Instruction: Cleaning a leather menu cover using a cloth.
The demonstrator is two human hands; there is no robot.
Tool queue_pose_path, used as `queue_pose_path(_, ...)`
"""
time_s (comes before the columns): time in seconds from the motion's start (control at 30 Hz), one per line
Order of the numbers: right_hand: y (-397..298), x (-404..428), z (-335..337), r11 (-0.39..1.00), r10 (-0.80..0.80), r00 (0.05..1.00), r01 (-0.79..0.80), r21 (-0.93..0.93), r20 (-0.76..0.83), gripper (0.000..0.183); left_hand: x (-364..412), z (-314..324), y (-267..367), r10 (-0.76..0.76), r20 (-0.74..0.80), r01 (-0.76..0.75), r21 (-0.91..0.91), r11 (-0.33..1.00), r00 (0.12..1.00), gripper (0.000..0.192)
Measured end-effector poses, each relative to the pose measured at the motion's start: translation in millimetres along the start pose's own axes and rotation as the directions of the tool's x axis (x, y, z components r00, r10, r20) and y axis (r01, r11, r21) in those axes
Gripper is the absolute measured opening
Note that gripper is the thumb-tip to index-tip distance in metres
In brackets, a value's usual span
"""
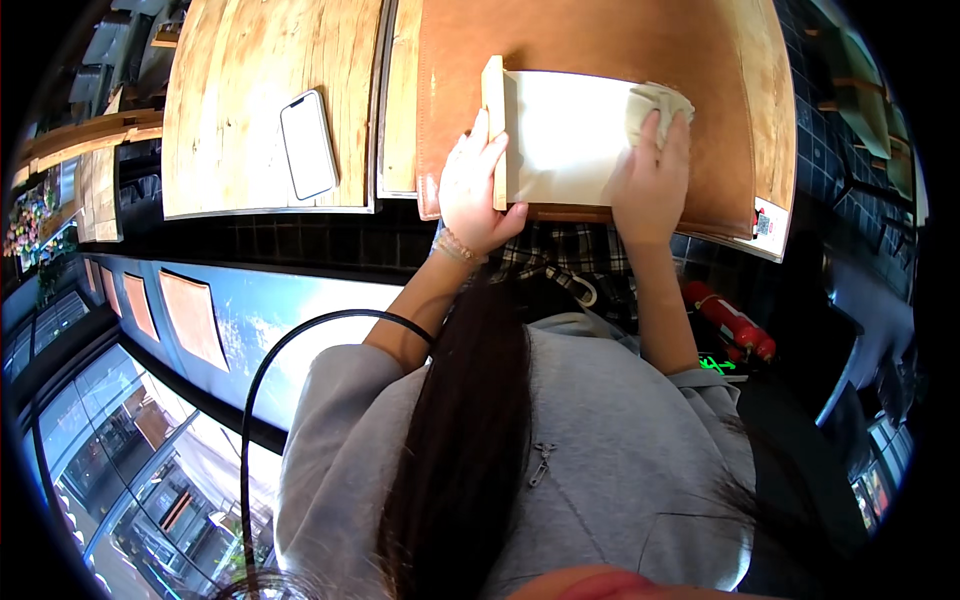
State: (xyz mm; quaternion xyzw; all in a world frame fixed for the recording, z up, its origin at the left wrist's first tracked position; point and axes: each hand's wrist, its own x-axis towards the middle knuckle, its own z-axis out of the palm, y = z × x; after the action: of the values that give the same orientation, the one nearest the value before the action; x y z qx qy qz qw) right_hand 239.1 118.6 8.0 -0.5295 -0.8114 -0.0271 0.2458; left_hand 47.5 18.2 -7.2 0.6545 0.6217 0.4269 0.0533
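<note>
A white rectangular panel (574,139) lies before me on a brown leather-like mat (600,34), with a wooden bar (496,127) standing along its left end. My left hand (476,184) holds that bar, its fingers along the outer side and the thumb at the near end. A folded pale cloth (660,105) is under the fingers of my right hand (652,180), pressed on the panel's right end. Part of the cloth reaches past the panel's right edge. The panel's near right corner is hidden by my right hand.
A smartphone (309,146) lies on the neighbouring wooden table (225,97), across a narrow gap. A card with a printed code (769,225) sits at my table's right corner. Red fire extinguishers (727,319) stand low at right. A black cable (251,397) loops at my left.
</note>
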Motion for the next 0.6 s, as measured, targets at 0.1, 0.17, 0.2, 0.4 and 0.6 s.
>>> queue_pose_path(0.1, -37.1, 2.0, 15.3, 0.989, -0.141, 0.99, 0.14, 0.045, 0.019, 0.049, -1.0, 2.0, -3.0, 0.02, -0.019, -0.02, -0.012, 1.0, 1.0, 0.076)
queue_pose_path(0.17, -71.2, 0.8, 19.0, 0.957, -0.251, 0.968, 0.245, 0.154, 0.021, 0.044, -0.3, 5.6, -3.5, 0.027, -0.012, -0.027, -0.042, 0.999, 1.0, 0.076)
queue_pose_path(0.2, -87.0, -0.2, 21.1, 0.952, -0.273, 0.961, 0.262, 0.159, 0.049, 0.041, -1.4, 5.9, -5.1, 0.028, -0.015, -0.028, -0.036, 0.999, 1.0, 0.076)
queue_pose_path(0.4, -46.7, 1.0, 11.7, 0.935, -0.231, 0.971, 0.205, 0.29, 0.055, 0.046, -2.0, 8.2, -2.3, -0.031, -0.012, 0.03, -0.028, 0.999, 0.999, 0.08)
queue_pose_path(0.6, 20.4, -6.7, -12.3, 0.991, 0.064, 0.995, -0.072, 0.116, 0.076, 0.049, -1.1, 6.2, -2.9, -0.029, -0.03, 0.028, -0.027, 0.999, 0.999, 0.08)
